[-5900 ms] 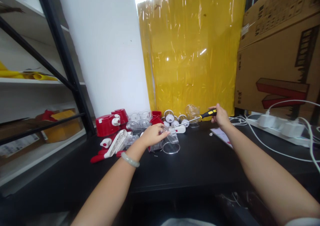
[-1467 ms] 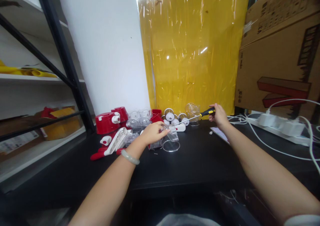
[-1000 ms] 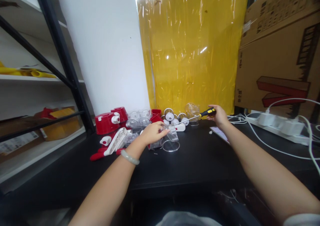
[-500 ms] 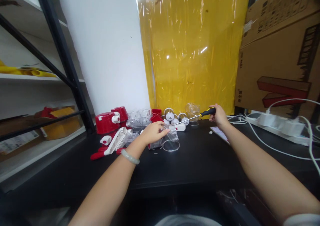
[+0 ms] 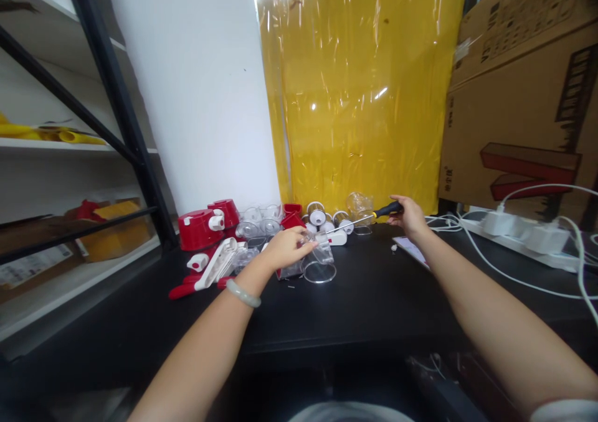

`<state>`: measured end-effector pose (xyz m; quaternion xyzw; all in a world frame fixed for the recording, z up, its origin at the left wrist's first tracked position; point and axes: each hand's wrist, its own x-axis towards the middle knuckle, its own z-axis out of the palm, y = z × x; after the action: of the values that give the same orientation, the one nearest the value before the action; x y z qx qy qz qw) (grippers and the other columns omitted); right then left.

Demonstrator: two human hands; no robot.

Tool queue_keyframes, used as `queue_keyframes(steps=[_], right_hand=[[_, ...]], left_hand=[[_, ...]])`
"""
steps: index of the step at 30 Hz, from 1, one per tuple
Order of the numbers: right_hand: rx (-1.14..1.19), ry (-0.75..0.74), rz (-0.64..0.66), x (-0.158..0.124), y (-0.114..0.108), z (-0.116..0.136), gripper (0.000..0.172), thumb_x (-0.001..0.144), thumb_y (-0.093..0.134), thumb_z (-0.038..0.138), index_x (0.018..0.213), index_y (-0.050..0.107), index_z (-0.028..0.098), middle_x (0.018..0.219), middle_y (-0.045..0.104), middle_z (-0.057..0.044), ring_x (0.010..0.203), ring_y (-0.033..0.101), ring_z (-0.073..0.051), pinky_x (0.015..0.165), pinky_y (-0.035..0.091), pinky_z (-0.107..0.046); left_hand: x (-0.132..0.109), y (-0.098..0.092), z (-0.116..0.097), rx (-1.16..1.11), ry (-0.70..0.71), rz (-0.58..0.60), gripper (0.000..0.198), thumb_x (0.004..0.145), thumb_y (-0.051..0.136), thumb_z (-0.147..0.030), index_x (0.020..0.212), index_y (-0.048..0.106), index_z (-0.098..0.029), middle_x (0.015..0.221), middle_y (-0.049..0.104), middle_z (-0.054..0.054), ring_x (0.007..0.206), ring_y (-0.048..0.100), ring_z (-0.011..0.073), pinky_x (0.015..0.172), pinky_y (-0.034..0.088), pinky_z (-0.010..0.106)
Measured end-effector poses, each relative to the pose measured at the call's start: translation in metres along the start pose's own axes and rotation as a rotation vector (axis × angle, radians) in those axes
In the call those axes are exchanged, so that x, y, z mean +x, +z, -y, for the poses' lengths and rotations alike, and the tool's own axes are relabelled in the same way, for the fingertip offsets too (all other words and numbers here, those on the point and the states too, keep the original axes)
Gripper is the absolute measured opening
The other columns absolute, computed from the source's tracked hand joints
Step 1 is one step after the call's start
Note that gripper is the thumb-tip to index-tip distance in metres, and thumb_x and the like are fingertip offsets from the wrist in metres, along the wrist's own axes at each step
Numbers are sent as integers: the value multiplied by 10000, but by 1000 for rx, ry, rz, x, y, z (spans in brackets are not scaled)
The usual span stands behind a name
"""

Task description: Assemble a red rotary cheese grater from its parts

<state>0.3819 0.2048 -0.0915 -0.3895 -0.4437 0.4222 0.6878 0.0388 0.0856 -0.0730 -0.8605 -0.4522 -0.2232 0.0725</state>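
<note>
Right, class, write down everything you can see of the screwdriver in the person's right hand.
The screwdriver has a black handle with yellow accents and a thin metal shaft. The right hand closes round the handle. The tool lies nearly level above the black table, tip pointing left to the clear plastic part that the left hand holds; whether they touch is unclear.

Cardboard box [image 5: 523,98] rt, power strip [image 5: 518,235] below, yellow film [image 5: 359,86] behind, shelving [image 5: 116,98] lft.

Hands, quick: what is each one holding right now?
Left hand: closed on a clear plastic cup lying on its side.
Right hand: closed on the screwdriver, gripping its handle.
</note>
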Motion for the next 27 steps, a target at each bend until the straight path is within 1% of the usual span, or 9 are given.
queue_keyframes(steps=[5,7,9,11,12,15,19,23,27], right_hand=[[-15,-75,-51,0,2,-3,219,858,598,356,1008,606,197,548,515,59,351,456,-104,342,354,-216],[-28,-119,-65,1,3,-5,253,838,646,420,959,596,204,547,496,69,347,420,-93,326,315,-211],[-61,-144,-52,1,2,-6,337,840,644,518,957,600,206,516,467,76,338,397,-93,327,301,-213],[-89,-142,-46,1,1,-6,405,876,573,588,987,612,201,485,447,74,334,403,-101,342,317,-215],[-95,-128,-45,1,1,-6,425,903,521,594,1011,619,194,480,455,66,338,421,-109,353,335,-218],[-72,-57,-35,1,1,-4,412,957,410,489,1104,627,170,511,526,24,378,511,-140,396,408,-239],[7,-28,-10,-1,1,0,397,908,415,322,1197,627,151,567,573,10,421,565,-151,450,477,-265],[32,-2,-23,-6,2,4,411,874,441,244,1221,627,127,562,577,12,416,566,-146,445,466,-257],[23,-13,-43,-8,5,6,327,872,487,242,1151,633,152,546,552,38,367,510,-126,396,420,-243]], left_hand=[[0,2,2,-1,4,-10,497,973,482,-532,730,726,-173,1179,698,100,997,677,238,901,517,374],[0,2,3,1,7,-13,501,972,482,-539,730,725,-174,1191,696,101,1011,676,244,913,516,382],[0,2,3,3,11,-16,506,973,479,-541,722,720,-174,1188,698,101,1011,678,245,913,515,384],[0,2,2,1,12,-18,506,974,478,-539,717,716,-175,1181,700,100,1001,680,241,900,517,378],[0,1,2,-1,12,-19,503,974,479,-537,716,715,-176,1179,700,98,997,680,239,894,518,373],[0,0,0,-6,10,-14,495,971,484,-531,710,711,-178,1173,701,96,982,681,234,882,519,368],[0,1,1,-5,10,-14,488,972,485,-524,709,711,-180,1158,704,95,971,680,230,885,518,371],[0,1,2,-1,12,-16,494,973,480,-531,713,711,-181,1171,703,98,987,680,232,895,515,371],[0,2,2,-6,2,-9,511,972,470,-546,711,708,-176,1200,697,105,1013,679,239,910,518,376]])
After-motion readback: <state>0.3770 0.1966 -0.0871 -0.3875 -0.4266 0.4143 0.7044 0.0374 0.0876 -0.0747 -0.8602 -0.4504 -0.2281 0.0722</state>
